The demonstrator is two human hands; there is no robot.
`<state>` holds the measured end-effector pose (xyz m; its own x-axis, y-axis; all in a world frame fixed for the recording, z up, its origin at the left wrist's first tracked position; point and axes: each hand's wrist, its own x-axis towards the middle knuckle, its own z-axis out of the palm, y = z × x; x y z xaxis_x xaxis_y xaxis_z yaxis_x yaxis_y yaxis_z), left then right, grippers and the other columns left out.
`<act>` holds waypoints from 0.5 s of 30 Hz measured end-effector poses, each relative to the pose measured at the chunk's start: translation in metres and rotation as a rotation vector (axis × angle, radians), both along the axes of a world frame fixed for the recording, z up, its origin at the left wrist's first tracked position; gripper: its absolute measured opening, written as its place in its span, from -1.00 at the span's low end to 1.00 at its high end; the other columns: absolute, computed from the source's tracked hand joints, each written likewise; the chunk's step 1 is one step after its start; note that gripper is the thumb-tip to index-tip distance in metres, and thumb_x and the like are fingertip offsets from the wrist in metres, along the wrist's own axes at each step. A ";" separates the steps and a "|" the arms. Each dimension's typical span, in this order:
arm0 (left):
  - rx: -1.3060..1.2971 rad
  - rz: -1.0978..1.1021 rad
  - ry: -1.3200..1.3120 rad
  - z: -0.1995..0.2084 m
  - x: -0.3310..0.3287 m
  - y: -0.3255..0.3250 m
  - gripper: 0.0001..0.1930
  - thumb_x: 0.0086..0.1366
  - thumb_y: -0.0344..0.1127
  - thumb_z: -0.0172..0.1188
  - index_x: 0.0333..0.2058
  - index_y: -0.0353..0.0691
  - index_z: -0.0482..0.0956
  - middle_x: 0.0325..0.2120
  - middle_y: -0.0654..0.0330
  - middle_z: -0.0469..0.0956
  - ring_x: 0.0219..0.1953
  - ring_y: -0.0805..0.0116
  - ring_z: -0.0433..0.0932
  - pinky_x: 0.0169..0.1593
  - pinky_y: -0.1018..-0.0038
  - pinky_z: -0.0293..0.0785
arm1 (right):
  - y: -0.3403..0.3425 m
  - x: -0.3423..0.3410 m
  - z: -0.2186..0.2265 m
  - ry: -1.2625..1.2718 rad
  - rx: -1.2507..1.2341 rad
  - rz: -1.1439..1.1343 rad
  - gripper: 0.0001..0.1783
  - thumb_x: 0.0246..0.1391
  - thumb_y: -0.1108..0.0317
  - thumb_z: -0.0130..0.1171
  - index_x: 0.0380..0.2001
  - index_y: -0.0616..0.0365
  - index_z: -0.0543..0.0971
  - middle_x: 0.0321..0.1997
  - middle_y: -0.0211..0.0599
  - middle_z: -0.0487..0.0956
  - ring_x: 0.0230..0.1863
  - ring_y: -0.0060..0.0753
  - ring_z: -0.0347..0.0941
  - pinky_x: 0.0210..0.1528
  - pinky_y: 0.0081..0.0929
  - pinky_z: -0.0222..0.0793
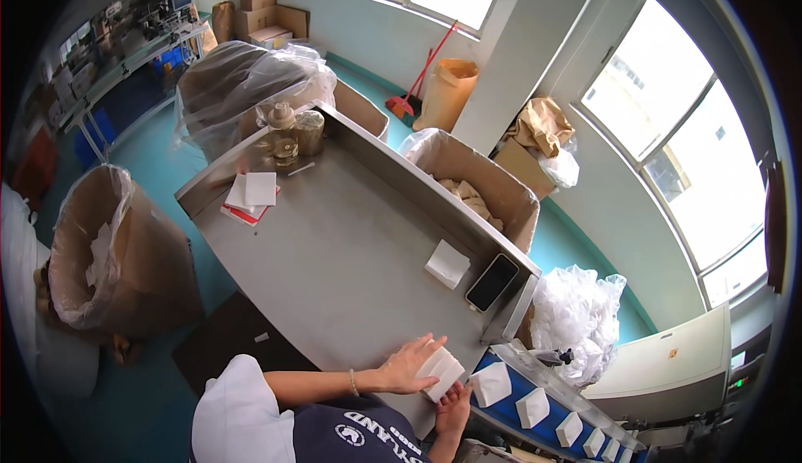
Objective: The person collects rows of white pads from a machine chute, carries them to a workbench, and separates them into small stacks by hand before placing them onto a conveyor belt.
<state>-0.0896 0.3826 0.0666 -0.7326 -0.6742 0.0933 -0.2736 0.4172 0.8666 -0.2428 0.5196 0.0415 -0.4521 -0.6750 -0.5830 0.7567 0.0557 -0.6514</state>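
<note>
Between my two hands is a small stack of white folded paper napkins (443,373), at the near right corner of a grey metal table. My left hand (407,366) lies over its upper left side, fingers stretched along it. My right hand (454,409) cups it from below and the right, fingers bent against its lower edge. Just right of my hands, a blue conveyor belt (511,386) carries several similar white stacks, the closest being a white stack (491,384). Another white stack (448,264) lies on the table beside a black-screened phone (493,282).
The metal table (334,237) has a raised rim along its far side. At its far left stand a clear bottle (285,139) and white and red cards (251,193). Lined cartons surround it, including a large carton (142,254) at left and a carton (518,204) behind. Clear plastic bags (576,321) bulge at right.
</note>
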 end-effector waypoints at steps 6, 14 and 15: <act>-0.093 -0.113 -0.214 0.038 0.002 0.007 0.00 0.10 0.03 0.30 0.39 -0.03 -0.12 0.26 -0.37 -0.02 0.25 -0.35 0.15 0.23 -0.07 0.21 | -0.022 0.032 0.019 0.410 0.037 0.171 -0.53 0.32 0.10 -0.01 0.06 0.28 0.40 0.00 -0.18 0.52 -0.06 -0.32 0.50 -0.04 -0.42 0.44; -0.001 -0.012 -0.102 0.013 0.005 -0.003 0.08 0.07 0.04 0.33 0.39 -0.09 -0.21 0.25 -0.33 0.04 0.25 -0.29 0.17 0.25 0.01 0.21 | 0.010 0.017 -0.004 0.144 0.120 0.218 -0.63 0.29 0.22 0.00 0.01 0.27 0.44 -0.01 -0.16 0.52 -0.04 -0.23 0.49 -0.07 -0.41 0.47; 0.019 -0.034 -0.023 0.011 0.005 -0.004 0.10 0.07 0.05 0.32 0.39 -0.13 -0.24 0.25 -0.30 0.07 0.25 -0.26 0.18 0.25 0.03 0.22 | 0.012 0.011 -0.014 0.114 0.069 0.019 -0.62 0.30 0.20 -0.01 0.01 0.27 0.44 -0.02 -0.16 0.53 -0.04 -0.23 0.50 -0.08 -0.41 0.47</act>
